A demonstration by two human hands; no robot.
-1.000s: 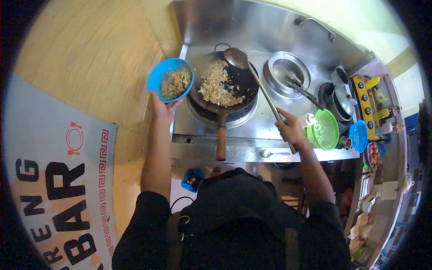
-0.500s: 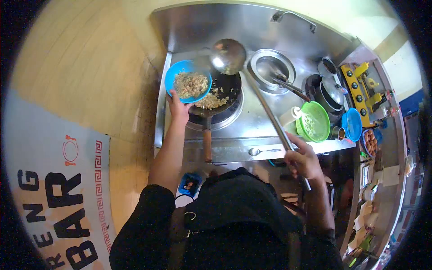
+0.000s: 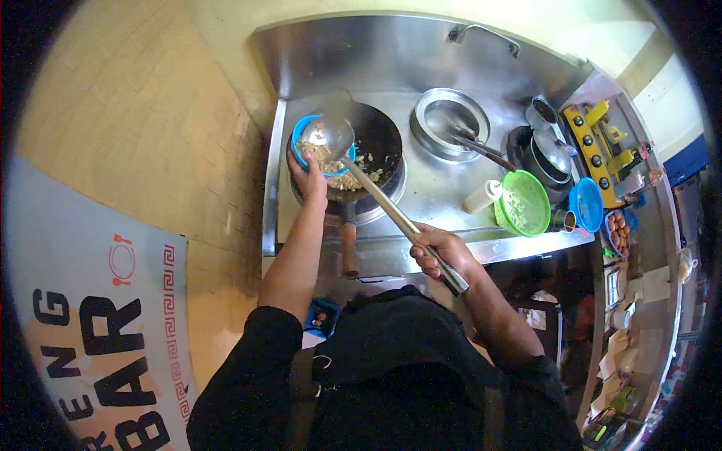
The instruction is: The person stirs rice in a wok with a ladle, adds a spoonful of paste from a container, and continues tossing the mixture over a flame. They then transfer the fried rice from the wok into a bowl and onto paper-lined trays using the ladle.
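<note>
Over the wok (image 3: 387, 135), the left hand (image 3: 312, 180) grips a blue bowl (image 3: 295, 143), seemingly catching rice; the right (image 3: 440, 252) clutches the ladle (image 3: 329, 134).

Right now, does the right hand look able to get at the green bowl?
Probably, but not with a free grip: the right hand is wrapped around the ladle. The green bowl looks open from its near side, with the white bottle just left of it.
</note>
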